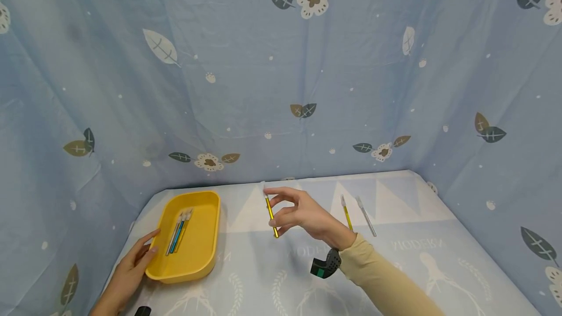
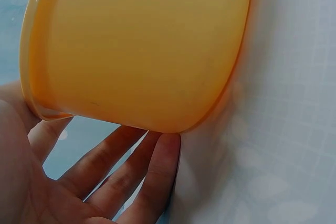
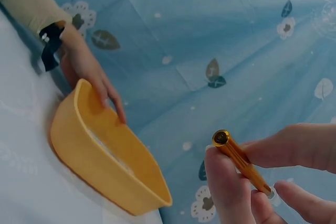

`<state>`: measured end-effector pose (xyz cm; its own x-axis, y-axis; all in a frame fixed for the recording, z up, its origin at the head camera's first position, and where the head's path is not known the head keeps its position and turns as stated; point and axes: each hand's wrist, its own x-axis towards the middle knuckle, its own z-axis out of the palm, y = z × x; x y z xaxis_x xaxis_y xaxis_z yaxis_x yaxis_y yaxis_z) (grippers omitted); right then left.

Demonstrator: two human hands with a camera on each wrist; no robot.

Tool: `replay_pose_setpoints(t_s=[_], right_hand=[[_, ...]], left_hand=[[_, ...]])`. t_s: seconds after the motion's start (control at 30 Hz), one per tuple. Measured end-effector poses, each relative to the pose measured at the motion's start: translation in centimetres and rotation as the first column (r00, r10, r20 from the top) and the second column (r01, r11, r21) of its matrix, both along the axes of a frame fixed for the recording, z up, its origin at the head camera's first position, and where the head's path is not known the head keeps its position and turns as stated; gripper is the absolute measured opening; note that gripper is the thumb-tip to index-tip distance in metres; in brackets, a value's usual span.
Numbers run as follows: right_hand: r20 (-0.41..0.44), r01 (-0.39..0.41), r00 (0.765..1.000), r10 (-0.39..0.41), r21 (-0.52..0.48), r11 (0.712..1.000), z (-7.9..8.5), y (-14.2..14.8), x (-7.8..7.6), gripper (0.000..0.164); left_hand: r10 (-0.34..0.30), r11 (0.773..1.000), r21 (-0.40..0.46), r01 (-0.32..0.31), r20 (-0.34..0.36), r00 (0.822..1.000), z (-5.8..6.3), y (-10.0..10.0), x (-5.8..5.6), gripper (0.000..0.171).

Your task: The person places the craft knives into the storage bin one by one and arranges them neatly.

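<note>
My right hand pinches a yellow-gold craft knife above the table, its clear-capped tip pointing up and away. In the right wrist view the round butt end of this craft knife faces the camera, between thumb and fingers. My left hand holds the left wall of a yellow tray, with the rim between its digits. The left wrist view shows several fingers against the tray's outer wall. Inside the tray, several capped craft knives lie side by side, a blue one among them.
Right of the tray, past my right wrist, a yellow craft knife and a silver craft knife lie on the patterned tablecloth. A blue leaf-print curtain stands behind the table and along its sides.
</note>
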<state>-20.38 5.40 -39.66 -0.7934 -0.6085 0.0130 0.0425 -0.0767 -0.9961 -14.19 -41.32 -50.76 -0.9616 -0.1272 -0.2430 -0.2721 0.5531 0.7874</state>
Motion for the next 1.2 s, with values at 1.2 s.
replay_pose_setpoints(t_s=[1.2], right_hand=[[0.165, 0.088, 0.984, -0.069, -0.113, 0.990, -1.6, -14.0, -2.0, 0.072]], left_hand=[[-0.012, 1.000, 0.008, 0.012, -0.029, 0.999, -0.4, -0.1, 0.1, 0.068]])
